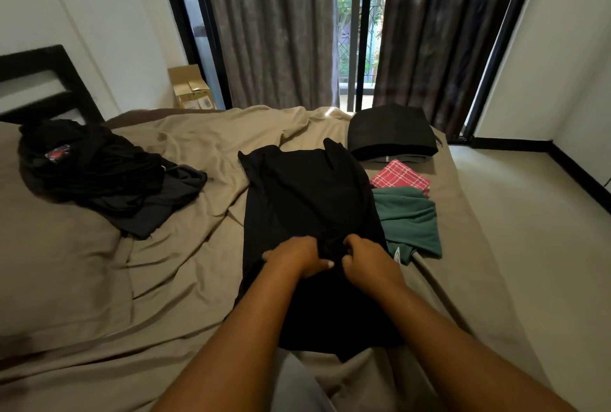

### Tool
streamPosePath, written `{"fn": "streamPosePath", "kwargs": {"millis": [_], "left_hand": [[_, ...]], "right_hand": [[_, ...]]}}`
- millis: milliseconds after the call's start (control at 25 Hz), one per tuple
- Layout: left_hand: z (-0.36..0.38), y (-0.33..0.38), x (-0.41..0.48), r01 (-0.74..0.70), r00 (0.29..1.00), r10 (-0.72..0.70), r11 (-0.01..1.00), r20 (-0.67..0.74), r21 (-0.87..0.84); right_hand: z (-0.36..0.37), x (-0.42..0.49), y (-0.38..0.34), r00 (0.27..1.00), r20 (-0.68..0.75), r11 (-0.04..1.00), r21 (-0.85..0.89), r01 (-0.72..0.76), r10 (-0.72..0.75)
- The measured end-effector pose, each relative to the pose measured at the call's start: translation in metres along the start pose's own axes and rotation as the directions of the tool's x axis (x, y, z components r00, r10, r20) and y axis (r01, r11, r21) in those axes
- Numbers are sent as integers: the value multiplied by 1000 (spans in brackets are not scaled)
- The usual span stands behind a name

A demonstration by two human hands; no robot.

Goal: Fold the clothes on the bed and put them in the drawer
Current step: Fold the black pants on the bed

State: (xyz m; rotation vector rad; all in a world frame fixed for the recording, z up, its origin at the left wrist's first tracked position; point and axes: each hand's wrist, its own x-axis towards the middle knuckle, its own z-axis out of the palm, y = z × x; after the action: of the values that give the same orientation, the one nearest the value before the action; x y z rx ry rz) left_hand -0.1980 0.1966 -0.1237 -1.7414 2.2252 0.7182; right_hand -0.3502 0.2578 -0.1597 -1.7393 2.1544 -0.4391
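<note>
Two bare forearms enter from the near edge. Left hand (pixel 294 256) and right hand (pixel 367 257) lie side by side, fingers curled, each bunching the fabric of one black garment (pixel 307 193) laid lengthwise on the bed (pixel 185 246).

Right of the hands, in a row going away: one green garment (pixel 410 223), one red checked cloth (pixel 401 176), one folded black item (pixel 391 130).

Left of the hands: one heap of dark unfolded clothes (pixel 99 173), number of pieces indistinct.

Beyond the hands: one open cardboard box (pixel 191 87), contents not discernible; two curtains (pixel 274 31).
</note>
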Motion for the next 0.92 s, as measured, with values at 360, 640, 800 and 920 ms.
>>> {"fn": "streamPosePath", "kwargs": {"millis": [360,640,800,920], "left_hand": [[25,83,55,-126,889,53,983,-454,-132],[4,66,74,-231,954,118,874,-275,-427],[-3,52,92,-185,979,193,718,-63,-671],[0,44,105,-80,961,265,537,78,-840]], "right_hand": [[-77,149,7,979,-149,988,77,-130,141],[-70,259,2,921,86,911,135,-389,381],[-63,301,-9,845,250,653,543,-527,474],[-52,322,-14,904,107,722,566,-398,414]]}}
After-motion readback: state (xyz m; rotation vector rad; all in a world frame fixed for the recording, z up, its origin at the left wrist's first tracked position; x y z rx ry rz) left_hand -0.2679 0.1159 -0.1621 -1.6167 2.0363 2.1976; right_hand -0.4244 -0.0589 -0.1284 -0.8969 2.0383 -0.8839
